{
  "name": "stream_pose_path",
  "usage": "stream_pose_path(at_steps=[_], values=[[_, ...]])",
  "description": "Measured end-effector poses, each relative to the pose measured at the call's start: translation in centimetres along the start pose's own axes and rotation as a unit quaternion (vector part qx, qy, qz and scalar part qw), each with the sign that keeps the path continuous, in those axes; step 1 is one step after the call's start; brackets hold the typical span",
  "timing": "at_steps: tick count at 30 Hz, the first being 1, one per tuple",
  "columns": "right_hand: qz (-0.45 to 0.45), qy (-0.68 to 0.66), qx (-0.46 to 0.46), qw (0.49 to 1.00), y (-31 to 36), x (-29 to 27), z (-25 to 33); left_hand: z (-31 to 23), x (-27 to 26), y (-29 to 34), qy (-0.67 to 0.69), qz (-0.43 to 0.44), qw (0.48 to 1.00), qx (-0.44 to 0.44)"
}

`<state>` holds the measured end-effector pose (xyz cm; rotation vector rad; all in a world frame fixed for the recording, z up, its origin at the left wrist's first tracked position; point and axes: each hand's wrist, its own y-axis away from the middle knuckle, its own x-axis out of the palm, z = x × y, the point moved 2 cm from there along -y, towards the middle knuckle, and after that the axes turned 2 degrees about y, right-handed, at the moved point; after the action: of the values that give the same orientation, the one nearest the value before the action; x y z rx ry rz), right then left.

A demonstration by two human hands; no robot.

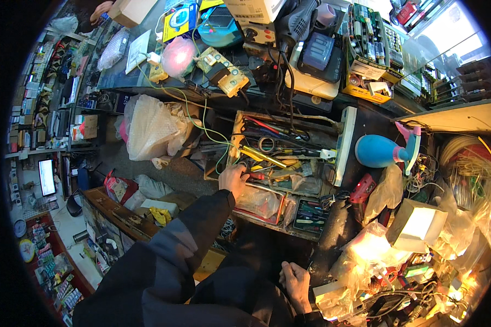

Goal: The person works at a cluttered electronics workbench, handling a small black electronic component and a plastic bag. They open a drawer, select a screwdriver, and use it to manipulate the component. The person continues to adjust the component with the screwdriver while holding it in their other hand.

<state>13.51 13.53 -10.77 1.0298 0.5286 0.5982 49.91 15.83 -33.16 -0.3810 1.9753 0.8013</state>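
Note:
My left hand reaches to the left side of an open wooden drawer full of tools. Its fingers are bent together beside a small red piece; whatever they grip is hidden. A yellow metal-looking bar and a roll of tape lie just beyond that hand. Closer to me in the drawer sits a red-rimmed tray with clear plastic in it. My right hand rests low by my lap, curled into a loose fist with nothing showing in it.
A thin green cable hangs from the cluttered bench into the drawer. Right of the drawer stand a blue spray bottle and a red tool. Plastic bags, a small open carton and tangled wires crowd the lower right. Bubble wrap lies left.

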Motion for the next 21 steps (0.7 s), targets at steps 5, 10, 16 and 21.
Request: stream_pose_path(at_steps=[5, 10, 16, 21], values=[[0.001, -0.009, 0.02, 1.0, -0.1, -0.3, 0.0, -0.4, -1.2, 1.9, 0.025, -0.047, 0.999, -0.001], [0.014, -0.008, 0.025, 1.0, -0.5, 0.1, -0.3, -1.7, -1.7, 1.5, 0.022, -0.028, 0.999, 0.028], [0.019, -0.004, 0.037, 0.999, -0.8, 0.1, 0.0, -5.2, -1.9, -1.7, 0.042, -0.056, 0.986, 0.153], [0.019, -0.014, 0.032, 0.999, -0.7, 0.4, 0.2, -6.3, -1.1, -5.1, -0.05, -0.009, 0.985, 0.163]])
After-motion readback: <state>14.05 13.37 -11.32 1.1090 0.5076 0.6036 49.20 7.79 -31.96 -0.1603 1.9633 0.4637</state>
